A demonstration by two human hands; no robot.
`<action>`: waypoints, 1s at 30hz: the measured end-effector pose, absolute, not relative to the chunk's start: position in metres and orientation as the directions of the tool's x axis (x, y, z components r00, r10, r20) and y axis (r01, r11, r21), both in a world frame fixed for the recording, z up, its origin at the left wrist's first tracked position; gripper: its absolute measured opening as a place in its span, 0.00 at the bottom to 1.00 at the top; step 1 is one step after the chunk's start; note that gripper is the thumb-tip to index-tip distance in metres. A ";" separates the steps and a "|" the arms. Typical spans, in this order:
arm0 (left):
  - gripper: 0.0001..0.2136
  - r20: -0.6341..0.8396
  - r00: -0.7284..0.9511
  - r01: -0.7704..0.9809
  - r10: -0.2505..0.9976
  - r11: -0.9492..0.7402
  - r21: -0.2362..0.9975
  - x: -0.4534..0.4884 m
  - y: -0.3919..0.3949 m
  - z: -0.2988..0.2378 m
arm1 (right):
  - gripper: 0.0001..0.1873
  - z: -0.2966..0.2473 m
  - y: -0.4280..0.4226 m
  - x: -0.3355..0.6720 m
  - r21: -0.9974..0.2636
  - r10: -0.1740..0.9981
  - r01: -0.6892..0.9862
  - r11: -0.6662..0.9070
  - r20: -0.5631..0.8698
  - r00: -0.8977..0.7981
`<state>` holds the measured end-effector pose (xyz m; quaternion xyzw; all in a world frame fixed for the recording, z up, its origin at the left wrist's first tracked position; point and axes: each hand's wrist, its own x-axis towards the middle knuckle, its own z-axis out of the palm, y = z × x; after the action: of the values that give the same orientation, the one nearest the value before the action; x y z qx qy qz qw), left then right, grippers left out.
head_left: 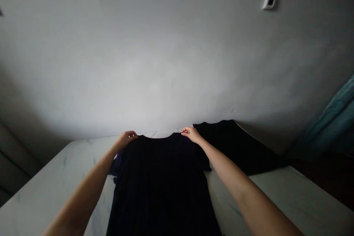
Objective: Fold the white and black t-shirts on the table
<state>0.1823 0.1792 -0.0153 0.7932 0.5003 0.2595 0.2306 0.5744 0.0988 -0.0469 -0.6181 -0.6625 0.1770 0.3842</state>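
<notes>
Pale stone bench [52, 188], white with faint grey veins, spreads across the lower part of our view as we look forward and down. Closest to us, our bare forearms reach out on either side of a dark T-shirt [163, 188], which lies lengthwise on the bench with its neckline toward the far side and its lower part running out of frame below. Our left hand [124, 141] is at the shoulder beside the collar, and our right hand [192, 135] is at the matching place across the neck opening. The fingers [186, 130] of each hand are closed in a pinch on the top edge of the cloth, gripping it rather than lying open. As far as we can see, the shirt is laid out flat, with both short sleeves out at the sides, the left one rumpled, and no fold across its visible part. Just beyond its right shoulder, a second black garment [232, 143] lies on the bench. Farther off rises a plain grey wall [166, 62] with a small white fixture [269, 2] high on it, and teal fabric [329, 118] hangs at the right edge; we cannot tell what it belongs to.
</notes>
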 end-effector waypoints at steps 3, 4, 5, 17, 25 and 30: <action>0.17 0.148 0.364 0.693 0.919 -0.374 0.616 0.179 0.197 -0.036 | 0.04 -0.069 0.118 0.575 -0.704 0.961 0.696 0.142 0.266 0.072; 0.17 0.135 0.362 0.695 0.922 -0.363 0.620 0.178 0.203 -0.041 | 0.04 -0.075 0.124 0.576 -0.701 0.963 0.702 0.127 0.256 0.082; 0.17 0.126 0.358 0.696 0.925 -0.355 0.624 0.176 0.209 -0.046 | 0.04 -0.079 0.130 0.577 -0.698 0.965 0.708 0.109 0.247 0.094; 0.16 0.122 0.331 0.732 0.936 -0.336 0.592 0.177 0.260 -0.075 | 0.05 -0.093 0.168 0.571 -0.569 0.952 0.817 -0.086 0.195 0.236; 0.13 0.153 0.303 0.781 0.941 -0.337 0.526 0.181 0.258 -0.082 | 0.06 -0.090 0.165 0.564 -0.479 0.947 0.869 -0.122 0.207 0.247; 0.11 0.155 0.307 0.841 0.939 -0.344 0.417 0.185 0.247 -0.078 | 0.07 -0.089 0.161 0.561 -0.351 0.943 0.933 -0.075 0.279 0.181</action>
<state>0.1849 0.2466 -0.0780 0.7979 0.5577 0.1882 0.1300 0.5608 0.1613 -0.0886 -0.7332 -0.6398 0.0106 0.2301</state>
